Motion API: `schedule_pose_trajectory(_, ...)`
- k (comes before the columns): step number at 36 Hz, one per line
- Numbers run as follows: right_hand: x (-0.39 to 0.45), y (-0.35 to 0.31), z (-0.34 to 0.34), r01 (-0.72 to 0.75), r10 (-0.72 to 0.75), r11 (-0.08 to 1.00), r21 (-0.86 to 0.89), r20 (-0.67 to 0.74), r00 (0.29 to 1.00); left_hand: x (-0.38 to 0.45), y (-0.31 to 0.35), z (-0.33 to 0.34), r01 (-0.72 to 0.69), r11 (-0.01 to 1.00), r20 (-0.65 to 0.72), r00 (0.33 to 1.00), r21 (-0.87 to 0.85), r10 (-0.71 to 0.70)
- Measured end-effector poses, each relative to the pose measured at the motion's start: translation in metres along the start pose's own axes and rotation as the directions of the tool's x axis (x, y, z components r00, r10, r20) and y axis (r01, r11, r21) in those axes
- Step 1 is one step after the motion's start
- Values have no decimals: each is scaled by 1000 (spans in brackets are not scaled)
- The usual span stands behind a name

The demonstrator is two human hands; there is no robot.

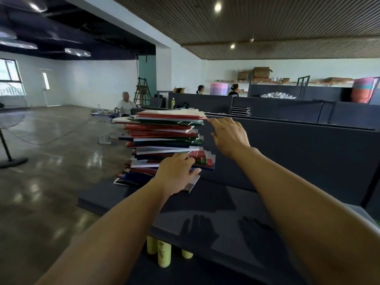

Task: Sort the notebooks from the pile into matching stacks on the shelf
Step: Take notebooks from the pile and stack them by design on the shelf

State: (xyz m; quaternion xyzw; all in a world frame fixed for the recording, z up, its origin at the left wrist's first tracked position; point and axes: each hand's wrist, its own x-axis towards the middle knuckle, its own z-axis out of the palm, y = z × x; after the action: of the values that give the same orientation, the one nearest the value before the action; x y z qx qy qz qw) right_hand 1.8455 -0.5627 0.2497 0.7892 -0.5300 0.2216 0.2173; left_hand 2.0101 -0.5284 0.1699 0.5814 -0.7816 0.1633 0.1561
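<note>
A tall, uneven pile of notebooks (pixel 164 138) in red, green, blue and white covers stands on the left end of a dark shelf top (pixel 216 204). My left hand (pixel 176 173) grips the lower part of the pile, fingers tucked between the notebooks near its right edge. My right hand (pixel 228 135) is raised beside the upper right of the pile, fingers spread and straight, fingertips close to the top notebooks' corner. It holds nothing.
A dark back panel (pixel 298 153) rises behind the shelf top. Pale green bottles (pixel 163 254) stand on a level below the front edge. More dark shelving (pixel 277 108) stands behind. A person sits at a small table (pixel 125 104) across the polished floor; a fan base (pixel 12 161) stands at left.
</note>
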Motion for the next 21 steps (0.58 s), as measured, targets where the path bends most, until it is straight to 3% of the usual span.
schedule_pose_trajectory(21,85,-19,33,35,-33,999,-16,125,992,26,-20,14,-45,999,-36,998,-25,44)
